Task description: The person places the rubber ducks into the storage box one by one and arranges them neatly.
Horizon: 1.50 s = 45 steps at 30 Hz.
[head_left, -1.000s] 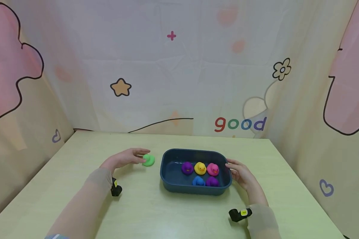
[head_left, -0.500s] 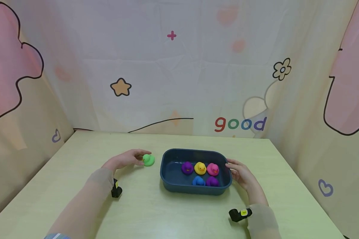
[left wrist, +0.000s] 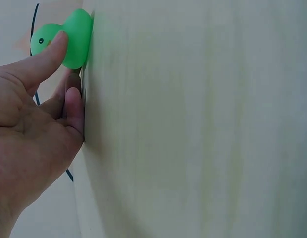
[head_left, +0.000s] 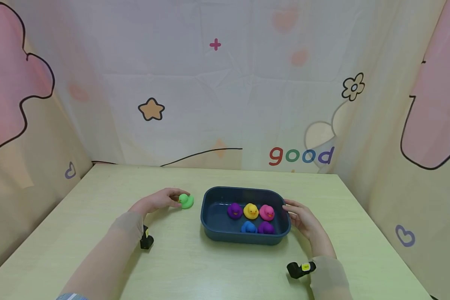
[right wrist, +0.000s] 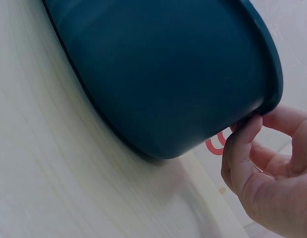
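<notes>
My left hand (head_left: 164,199) is at the left of the table and pinches a green rubber duck (head_left: 186,201). In the left wrist view the thumb lies across the front of the green duck (left wrist: 79,39), close to the tabletop; the far fingertips are partly hidden. My right hand (head_left: 303,218) holds the right end of a dark blue box (head_left: 232,237). In the right wrist view its fingers are bent at the rim of the box (right wrist: 163,79). Inside the box sit a yellow duck (head_left: 251,211), a pink duck (head_left: 267,213), a blue duck (head_left: 249,227) and two purple ducks (head_left: 235,211).
The box stands on a pale wooden table (head_left: 217,271), right of the green duck. A printed curtain (head_left: 225,104) hangs along the table's back and both sides. Each wrist wears a small black camera (head_left: 301,269).
My left hand has shifted slightly right and its fingers have closed on the green duck, whose head has turned to the left. The right hand and the box have stayed put.
</notes>
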{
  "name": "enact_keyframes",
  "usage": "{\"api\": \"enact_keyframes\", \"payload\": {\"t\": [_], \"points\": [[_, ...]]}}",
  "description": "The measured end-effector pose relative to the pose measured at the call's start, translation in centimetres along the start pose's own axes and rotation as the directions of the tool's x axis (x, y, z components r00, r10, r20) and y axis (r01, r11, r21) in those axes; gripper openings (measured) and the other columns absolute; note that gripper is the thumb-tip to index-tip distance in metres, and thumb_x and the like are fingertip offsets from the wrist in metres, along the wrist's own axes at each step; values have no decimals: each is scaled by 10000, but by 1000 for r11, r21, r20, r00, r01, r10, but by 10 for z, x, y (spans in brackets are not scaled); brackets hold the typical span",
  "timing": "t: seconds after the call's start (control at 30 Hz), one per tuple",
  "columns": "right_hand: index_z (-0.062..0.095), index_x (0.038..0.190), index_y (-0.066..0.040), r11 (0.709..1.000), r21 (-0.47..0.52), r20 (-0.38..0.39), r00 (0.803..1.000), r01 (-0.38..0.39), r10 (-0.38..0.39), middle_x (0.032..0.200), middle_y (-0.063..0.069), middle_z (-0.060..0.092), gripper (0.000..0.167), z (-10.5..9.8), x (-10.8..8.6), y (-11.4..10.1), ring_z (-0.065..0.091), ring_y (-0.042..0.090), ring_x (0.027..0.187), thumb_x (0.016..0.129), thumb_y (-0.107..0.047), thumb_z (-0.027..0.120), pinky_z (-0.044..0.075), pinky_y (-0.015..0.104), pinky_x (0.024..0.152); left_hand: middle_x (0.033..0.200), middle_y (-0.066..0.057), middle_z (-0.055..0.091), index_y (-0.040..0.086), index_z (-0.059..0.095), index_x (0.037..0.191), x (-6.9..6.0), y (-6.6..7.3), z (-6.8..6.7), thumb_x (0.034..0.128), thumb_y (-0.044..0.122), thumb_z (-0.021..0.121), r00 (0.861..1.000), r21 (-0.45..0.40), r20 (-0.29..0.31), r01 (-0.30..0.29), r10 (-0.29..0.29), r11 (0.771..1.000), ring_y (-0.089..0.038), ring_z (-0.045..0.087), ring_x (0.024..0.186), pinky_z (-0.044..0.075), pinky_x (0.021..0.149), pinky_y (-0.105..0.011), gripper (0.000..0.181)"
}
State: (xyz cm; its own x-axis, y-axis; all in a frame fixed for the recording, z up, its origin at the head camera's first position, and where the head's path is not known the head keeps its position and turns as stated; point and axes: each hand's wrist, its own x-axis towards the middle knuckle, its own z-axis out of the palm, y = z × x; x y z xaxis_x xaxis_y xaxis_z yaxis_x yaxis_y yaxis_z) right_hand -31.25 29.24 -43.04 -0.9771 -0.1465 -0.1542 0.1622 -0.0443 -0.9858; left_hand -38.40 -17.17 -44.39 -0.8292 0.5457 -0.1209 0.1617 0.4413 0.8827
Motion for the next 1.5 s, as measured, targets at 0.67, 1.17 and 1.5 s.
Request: {"api": "enact_keyframes", "payload": {"t": [0.67, 1.17, 1.5], "points": [[364, 1423, 63, 1000, 1, -3, 1000, 5, -5, 933, -162, 647, 496, 1, 1, 1, 630, 5, 757, 989, -124, 517, 526, 137, 731, 1414, -220, 481, -17, 441, 1405, -2, 0, -1, 944, 213, 642, 993, -13, -100, 55, -56, 998, -313, 502, 1237, 452, 963, -401, 553], [310, 1458, 73, 1000, -19, -2, 1000, -2, 2, 949, -176, 635, 555, 0, 2, 1, 635, 9, 807, 994, -146, 520, 522, 142, 763, 1321, -279, 489, -90, 368, 1420, -4, 12, 3, 963, 84, 595, 961, -187, -256, 59, -107, 981, -199, 578, 1072, 478, 1029, -392, 540], [329, 1449, 66, 1000, -19, -7, 1000, -4, 4, 939, -169, 637, 538, 1, 0, -1, 628, 6, 772, 991, -141, 522, 521, 139, 748, 1325, -268, 458, -91, 338, 1438, -3, 18, 12, 951, 33, 596, 925, -299, -325, 97, -197, 949, -171, 574, 1034, 500, 994, -330, 565]]}}
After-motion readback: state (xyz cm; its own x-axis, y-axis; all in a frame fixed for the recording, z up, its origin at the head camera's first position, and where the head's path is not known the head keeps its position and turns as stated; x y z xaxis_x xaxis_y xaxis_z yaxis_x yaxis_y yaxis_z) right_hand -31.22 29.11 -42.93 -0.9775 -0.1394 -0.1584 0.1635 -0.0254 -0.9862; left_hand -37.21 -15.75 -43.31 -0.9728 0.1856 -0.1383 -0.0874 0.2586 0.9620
